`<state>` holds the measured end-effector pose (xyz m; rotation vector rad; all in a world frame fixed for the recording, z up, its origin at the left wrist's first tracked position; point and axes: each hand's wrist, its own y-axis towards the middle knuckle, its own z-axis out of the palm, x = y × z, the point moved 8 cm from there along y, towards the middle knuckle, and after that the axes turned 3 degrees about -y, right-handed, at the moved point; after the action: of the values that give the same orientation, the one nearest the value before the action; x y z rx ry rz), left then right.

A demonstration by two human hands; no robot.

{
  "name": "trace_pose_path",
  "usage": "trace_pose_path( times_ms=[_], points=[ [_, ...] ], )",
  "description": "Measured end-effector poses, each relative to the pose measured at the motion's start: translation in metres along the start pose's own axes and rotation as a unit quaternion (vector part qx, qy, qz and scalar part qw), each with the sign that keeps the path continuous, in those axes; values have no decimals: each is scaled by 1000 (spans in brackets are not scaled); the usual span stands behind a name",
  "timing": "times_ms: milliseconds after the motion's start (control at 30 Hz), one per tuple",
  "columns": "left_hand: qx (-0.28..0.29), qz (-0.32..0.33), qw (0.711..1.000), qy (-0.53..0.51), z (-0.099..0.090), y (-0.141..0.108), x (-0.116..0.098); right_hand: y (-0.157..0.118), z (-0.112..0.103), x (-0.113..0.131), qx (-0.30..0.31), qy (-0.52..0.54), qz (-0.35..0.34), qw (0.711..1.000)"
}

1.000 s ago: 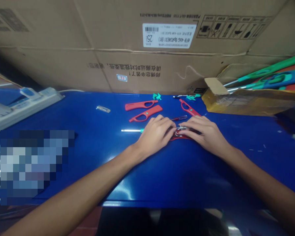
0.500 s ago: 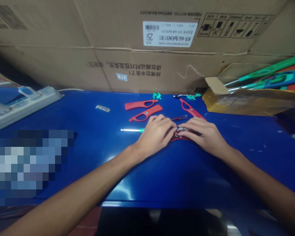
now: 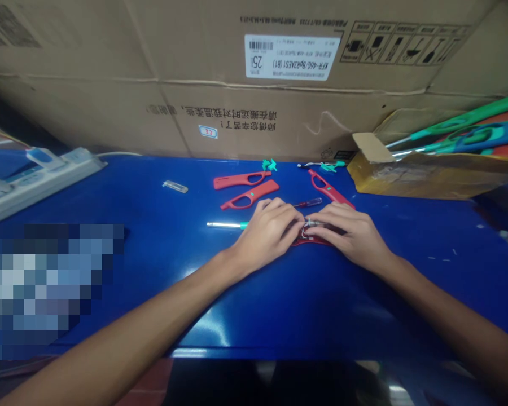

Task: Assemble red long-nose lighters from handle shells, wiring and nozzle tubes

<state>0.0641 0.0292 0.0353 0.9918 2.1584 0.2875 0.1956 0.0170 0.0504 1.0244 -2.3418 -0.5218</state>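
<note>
Both hands are together over a long-nosed lighter, its red half shell (image 3: 315,242) lying open on the blue table. My left hand (image 3: 268,228) is closed on the lighter's left part, and a metal tube (image 3: 223,225) with a green collar sticks out left of it. My right hand (image 3: 355,228) pinches at small parts and thin wires inside the shell, with thumb and fingers close to the left fingertips. The fingers hide most of the inside. Just behind the hands lies a small screwdriver (image 3: 312,202) with a dark red handle.
Red lighter shells (image 3: 242,180) lie behind the hands, another shell (image 3: 332,190) to the right. Green plastic pieces (image 3: 270,164) and a clear oblong part (image 3: 175,186) are nearby. A carton of lighters (image 3: 410,175) stands right, a power strip (image 3: 63,175) left, a big cardboard box (image 3: 220,96) behind.
The view has shifted very slightly. Both hands stay in the same place on the lighter, and a little more of the shell's inside shows between them.
</note>
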Motion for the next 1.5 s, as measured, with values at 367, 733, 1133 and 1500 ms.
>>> trace_pose_path(
  times_ms=[367, 733, 1133, 1500],
  points=[
    [-1, 23, 1000, -16, 3, 0, 1, 0, 1, -1, 0, 19, 3, 1000],
    [0, -8, 1000, 6, 3, 3, 3, 0, -1, -10, 31, -17, 36, 999],
    [167, 62, 981, 70, -28, -3, 2, -3, -1, -16, 67, -15, 81, 994],
    [196, 64, 978, 40, -11, -6, 6, -6, 3, -15, 89, -29, 82, 992]
  ],
)
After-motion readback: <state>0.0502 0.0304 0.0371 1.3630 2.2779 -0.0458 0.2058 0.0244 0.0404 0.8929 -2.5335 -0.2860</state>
